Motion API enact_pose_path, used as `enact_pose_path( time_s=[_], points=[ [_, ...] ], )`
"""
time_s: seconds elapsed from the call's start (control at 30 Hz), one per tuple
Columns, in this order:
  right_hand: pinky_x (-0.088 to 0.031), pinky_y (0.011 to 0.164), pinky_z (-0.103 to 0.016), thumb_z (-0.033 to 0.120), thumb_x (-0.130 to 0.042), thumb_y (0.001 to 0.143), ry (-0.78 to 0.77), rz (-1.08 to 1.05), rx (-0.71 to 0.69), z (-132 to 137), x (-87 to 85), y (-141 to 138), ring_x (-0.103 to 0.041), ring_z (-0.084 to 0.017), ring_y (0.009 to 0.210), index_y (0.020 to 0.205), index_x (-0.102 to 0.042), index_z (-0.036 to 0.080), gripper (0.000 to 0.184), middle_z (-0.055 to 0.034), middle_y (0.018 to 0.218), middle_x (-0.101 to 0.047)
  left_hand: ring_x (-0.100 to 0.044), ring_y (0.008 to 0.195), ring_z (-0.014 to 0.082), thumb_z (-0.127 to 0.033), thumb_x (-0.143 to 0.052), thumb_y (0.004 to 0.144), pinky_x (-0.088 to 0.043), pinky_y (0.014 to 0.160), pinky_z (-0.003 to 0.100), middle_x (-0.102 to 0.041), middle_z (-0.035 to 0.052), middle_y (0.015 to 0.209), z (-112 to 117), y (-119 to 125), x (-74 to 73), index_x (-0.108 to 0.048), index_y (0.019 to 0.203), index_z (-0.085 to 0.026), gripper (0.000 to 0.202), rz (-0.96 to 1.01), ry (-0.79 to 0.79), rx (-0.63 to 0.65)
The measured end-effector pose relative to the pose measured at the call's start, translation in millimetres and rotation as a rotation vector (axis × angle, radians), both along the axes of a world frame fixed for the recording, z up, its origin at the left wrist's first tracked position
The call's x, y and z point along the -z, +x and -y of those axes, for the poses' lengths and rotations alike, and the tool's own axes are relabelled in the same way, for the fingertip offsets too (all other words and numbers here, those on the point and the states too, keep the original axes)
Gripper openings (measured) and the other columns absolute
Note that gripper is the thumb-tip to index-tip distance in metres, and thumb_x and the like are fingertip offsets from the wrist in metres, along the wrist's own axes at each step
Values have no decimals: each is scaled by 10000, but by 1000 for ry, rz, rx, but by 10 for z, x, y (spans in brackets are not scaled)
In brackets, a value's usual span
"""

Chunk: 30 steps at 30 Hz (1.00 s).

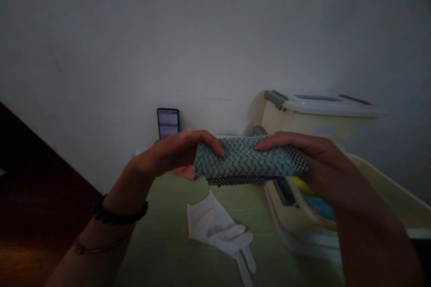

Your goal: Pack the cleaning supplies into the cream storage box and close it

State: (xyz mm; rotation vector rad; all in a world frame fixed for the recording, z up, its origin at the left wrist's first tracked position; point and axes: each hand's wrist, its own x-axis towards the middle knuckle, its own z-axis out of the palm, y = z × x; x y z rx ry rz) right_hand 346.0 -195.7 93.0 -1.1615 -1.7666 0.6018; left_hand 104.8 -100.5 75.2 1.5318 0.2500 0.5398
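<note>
A folded cloth point(247, 160) with a green and white zigzag weave and a black checked underside is held up in the air between both hands. My left hand point(175, 150) pinches its left end, fingers curled over the top edge. My right hand point(311, 159) grips its right end with the fingers laid along the top. A dark bead bracelet point(117, 215) sits on my left wrist.
Below lies a white glove point(218, 231) on a pale green table point(164, 242). An open cream plastic box point(387, 197) with coloured items stands at right, a lidded one point(319, 112) behind it. A phone point(168, 122) leans against the white wall. A red cloth point(185, 171) peeks out behind my left hand.
</note>
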Motion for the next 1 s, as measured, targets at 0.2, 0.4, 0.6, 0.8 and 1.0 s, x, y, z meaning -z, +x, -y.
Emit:
enact_pose_path(
  time_s=[0.2,0.4,0.6,0.8,1.0],
  points=[
    [-459,729,-310,205,-419,901,-6,168,1,1,7,89,-601,-181,868,1028,-690,325,322,2,985,-662,-573,632,110,-196,-698,743,-473,542,193,-568,-13,769,9,93,-22,-548,939,-198,247,-79,310,-213],
    [-500,788,-341,479,-451,886,-145,-15,-72,12,51,96,-601,-232,1025,1289,-512,330,434,-32,1234,-602,-592,758,140,-183,-740,691,-511,615,207,-575,18,904,3,133,-7,-534,1063,-201,426,-102,413,-324],
    [-500,656,-280,396,-701,729,-86,299,130,-28,62,-86,-617,-181,797,1165,-580,256,474,-33,1019,-655,-518,488,92,-301,-715,729,-413,402,164,-560,-32,696,73,134,-19,-555,1037,-214,358,-286,366,-265],
    [-435,486,-217,303,-658,784,-89,309,46,-20,39,-61,-555,-112,546,1039,-674,253,260,20,727,-659,-555,536,107,-302,-687,759,-445,466,172,-642,-7,677,58,103,-63,-696,943,-198,212,-312,440,-199],
    [-402,413,-186,402,-645,792,-183,275,-47,14,10,-52,-538,-92,493,907,-722,223,226,24,649,-648,-638,647,150,-238,-694,750,-502,560,214,-726,6,779,-3,43,-57,-742,925,-245,182,-272,433,-152]
  ],
)
